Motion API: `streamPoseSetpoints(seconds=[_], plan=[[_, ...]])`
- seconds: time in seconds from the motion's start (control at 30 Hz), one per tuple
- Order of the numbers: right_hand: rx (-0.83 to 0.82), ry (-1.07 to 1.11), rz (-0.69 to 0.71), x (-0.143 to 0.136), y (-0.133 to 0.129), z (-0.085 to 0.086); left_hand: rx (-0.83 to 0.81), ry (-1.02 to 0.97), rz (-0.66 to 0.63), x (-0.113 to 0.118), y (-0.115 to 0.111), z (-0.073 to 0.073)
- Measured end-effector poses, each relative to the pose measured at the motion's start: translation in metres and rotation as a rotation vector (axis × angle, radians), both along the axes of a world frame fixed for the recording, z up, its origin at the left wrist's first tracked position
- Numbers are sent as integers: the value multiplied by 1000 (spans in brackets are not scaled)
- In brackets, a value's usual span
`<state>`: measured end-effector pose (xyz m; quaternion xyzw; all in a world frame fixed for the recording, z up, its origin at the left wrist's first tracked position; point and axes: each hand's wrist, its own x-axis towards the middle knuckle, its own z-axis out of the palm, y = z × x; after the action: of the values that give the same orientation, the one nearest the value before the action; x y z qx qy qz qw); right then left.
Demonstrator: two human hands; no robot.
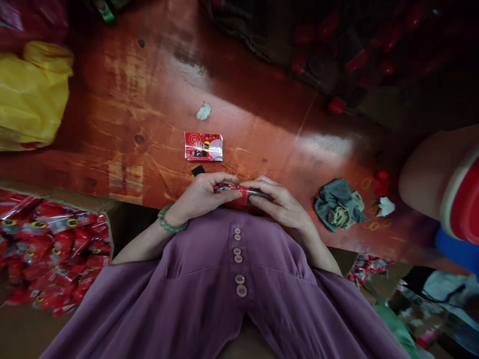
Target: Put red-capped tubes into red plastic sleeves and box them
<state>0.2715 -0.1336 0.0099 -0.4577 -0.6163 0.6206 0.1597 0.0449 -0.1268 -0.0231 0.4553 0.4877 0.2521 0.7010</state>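
In front of my body, at the table's near edge, both hands hold a slim object in a red printed wrapper (245, 195). My left hand (209, 193) pinches its left part between thumb and fingers, and a green bead bracelet circles that wrist. My right hand (279, 199) is closed around the other end, where a dark part shows. Fingers cover much of the object, so its exact kind is unclear. A small black piece (198, 171) lies just beyond my left hand. Beyond that, a flat stack of red printed wrappers (204, 146) rests on the table.
The reddish wooden table (157, 109) bears a yellow bag (33, 94) at left and a crumpled grey-green cloth (339, 205) at right. A carton of red packets (56, 244) stands below left. Red-capped items (337, 105) lie far right, near a large red-topped container (466, 194).
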Motion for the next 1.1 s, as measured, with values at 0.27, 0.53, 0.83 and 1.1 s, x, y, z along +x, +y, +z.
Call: streamPoseSetpoints(seconds=[0.27,0.53,0.83,1.1], plan=[[-268,296,-512,-8,-12,-24,-298,-484,210,3,-3,2],[-216,369,-807,-8,-6,-21,-153,-221,171,10,-4,4],[-150,404,-874,-1,-5,-28,757,773,228,-16,21,2],[-137,376,-780,-7,-8,-29,641,692,358,-15,19,7]])
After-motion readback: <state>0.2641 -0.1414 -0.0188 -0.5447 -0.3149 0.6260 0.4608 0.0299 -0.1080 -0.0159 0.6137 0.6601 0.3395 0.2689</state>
